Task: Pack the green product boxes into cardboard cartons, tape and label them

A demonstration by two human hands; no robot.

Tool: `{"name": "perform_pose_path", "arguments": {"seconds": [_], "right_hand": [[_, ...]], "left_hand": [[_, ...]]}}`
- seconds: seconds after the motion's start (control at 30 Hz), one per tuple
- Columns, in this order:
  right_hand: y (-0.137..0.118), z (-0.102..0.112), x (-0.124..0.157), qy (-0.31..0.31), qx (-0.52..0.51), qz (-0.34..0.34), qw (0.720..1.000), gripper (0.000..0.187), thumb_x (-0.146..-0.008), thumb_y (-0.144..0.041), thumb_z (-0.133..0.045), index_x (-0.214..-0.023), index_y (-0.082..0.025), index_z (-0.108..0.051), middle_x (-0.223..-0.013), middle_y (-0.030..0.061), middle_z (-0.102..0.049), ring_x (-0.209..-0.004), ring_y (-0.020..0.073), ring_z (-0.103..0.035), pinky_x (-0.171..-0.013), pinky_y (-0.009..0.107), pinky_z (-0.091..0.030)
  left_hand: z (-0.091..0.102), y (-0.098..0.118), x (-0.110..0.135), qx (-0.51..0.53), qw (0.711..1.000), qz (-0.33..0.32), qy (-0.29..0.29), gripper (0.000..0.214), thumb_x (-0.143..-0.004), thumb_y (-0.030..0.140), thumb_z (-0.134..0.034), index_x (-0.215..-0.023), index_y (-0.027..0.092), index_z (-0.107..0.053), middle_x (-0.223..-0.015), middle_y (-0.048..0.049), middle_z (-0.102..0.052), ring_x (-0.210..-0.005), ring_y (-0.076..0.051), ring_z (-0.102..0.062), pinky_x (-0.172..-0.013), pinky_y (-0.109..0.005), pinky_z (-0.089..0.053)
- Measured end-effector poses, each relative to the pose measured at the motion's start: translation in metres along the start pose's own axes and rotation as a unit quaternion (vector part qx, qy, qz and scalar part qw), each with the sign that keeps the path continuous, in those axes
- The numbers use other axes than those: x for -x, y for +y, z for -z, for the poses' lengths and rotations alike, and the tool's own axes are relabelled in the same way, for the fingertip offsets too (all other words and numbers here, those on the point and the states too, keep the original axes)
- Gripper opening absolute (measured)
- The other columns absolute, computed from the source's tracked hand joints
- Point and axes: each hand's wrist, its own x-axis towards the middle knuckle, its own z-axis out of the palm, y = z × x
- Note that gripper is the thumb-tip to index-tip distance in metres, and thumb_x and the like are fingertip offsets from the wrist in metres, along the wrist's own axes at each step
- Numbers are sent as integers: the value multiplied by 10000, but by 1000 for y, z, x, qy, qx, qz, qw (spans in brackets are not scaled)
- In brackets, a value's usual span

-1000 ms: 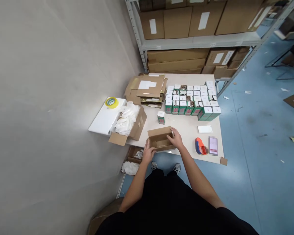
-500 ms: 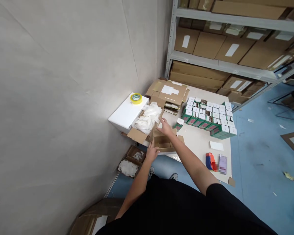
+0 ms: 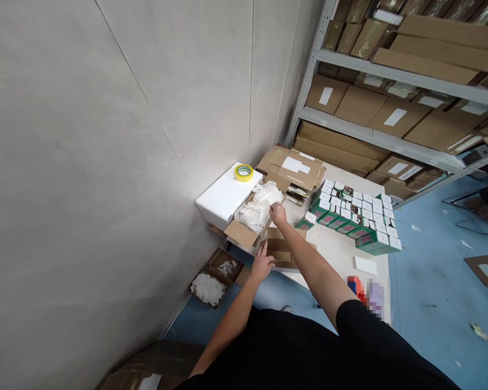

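Observation:
My left hand holds the near left wall of an open cardboard box, fingers lying along its edge. The box stands at the table's front edge, and part of its inside is hidden by my right forearm. Closed at the right side of a heap of crumpled white paper, my right hand has its fingertips against the paper; how much it grips is hidden. That heap fills another open carton just left of the first box. A single green and white small box stands behind my right wrist.
Rows of green and white boxes stand on the table. Yellow tape lies on a white block by the wall. Flattened cartons lie behind. Floor cartons stand lower left; a loaded shelf stands behind.
My right hand has moved from above the open box's far edge onto the white paper and closed. My left hand stays at the box wall. The view has shifted, moving the scene right and down.

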Motion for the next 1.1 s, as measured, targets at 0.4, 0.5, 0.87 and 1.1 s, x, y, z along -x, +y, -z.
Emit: {"name": "perform_pose_path", "arguments": {"seconds": [0.4,0.5,0.87,1.1], "right_hand": [[46,43,67,163,-238,-35,957,272,-830,-284,-548,-901,-193,-795,-965,97,-782,-903,248,-701,-878,357,-547],[86,59,109,202,-282,-71,935,257,-825,-337,-578,-866,-195,-788,-945,99,-783,-894,255,-703,-864,366,-550],[248,96,254,132,-259,-219,931,284,-752,-263,-609,-1004,-218,-732,-1105,71,-744,-1019,262,-681,-964,413,-537],[301,113,293,181,-271,-265,908,366,-820,-286,-602,-1165,-217,-704,-1263,96,-695,-1179,275,-642,-1065,447,-505]], "left_hand": [[-12,23,-24,-24,1000,-5,-13,49,-839,184,-737,-879,193,-763,-1738,-50,-147,-1564,-376,-242,-1232,-547,-335],[-24,39,-33,-35,999,-27,-18,70,-835,183,-734,-896,191,-770,-1738,-45,-151,-1568,-372,-231,-1239,-548,-331],[-93,108,-84,-42,987,-126,-87,129,-824,169,-743,-941,164,-798,-1739,-56,-148,-1578,-347,-212,-1264,-504,-306],[-140,136,-114,-83,979,-126,-133,222,-815,132,-734,-1012,189,-820,-1739,-43,-146,-1584,-368,-177,-1271,-504,-293]]}}
